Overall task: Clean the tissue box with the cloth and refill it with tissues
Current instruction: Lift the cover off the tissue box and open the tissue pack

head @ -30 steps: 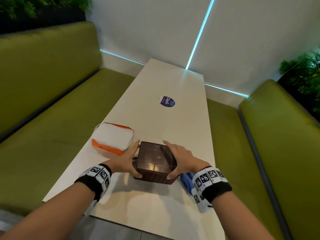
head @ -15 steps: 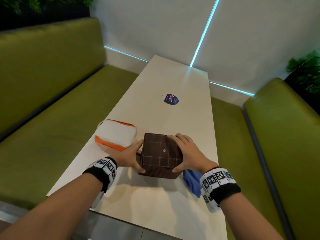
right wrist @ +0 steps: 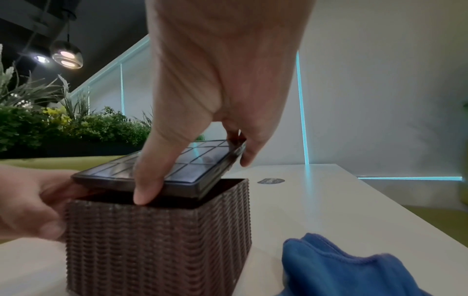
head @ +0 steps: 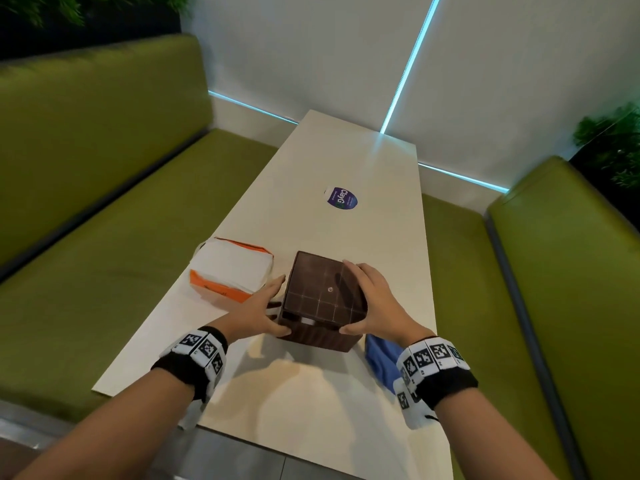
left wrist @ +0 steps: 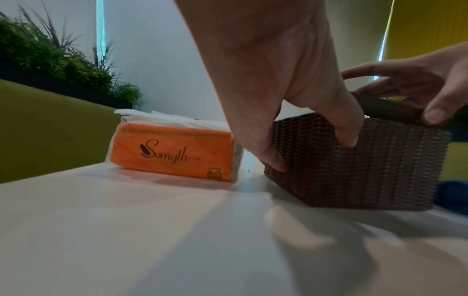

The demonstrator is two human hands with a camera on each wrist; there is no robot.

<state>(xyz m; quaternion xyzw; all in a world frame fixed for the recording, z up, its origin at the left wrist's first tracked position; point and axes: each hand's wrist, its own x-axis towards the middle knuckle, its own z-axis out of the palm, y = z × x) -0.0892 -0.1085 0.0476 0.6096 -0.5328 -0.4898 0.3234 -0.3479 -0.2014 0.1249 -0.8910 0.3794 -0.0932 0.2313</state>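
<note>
A brown woven tissue box stands on the white table near its front. My left hand grips the box's left wall, thumb on the near face. My right hand grips the dark gridded lid, thumb on its near edge and fingers over its far right edge. The lid sits tilted, raised off the box on one side. A blue cloth lies crumpled just right of the box. An orange pack of white tissues lies to the left, also in the left wrist view.
Green benches run along both long sides of the table. A round purple sticker marks the tabletop beyond the box. A white wall with light strips closes the far end. Plants stand behind the benches.
My right hand slid from the box's right side onto the lid and tipped the lid up. My left hand stayed on the left wall.
</note>
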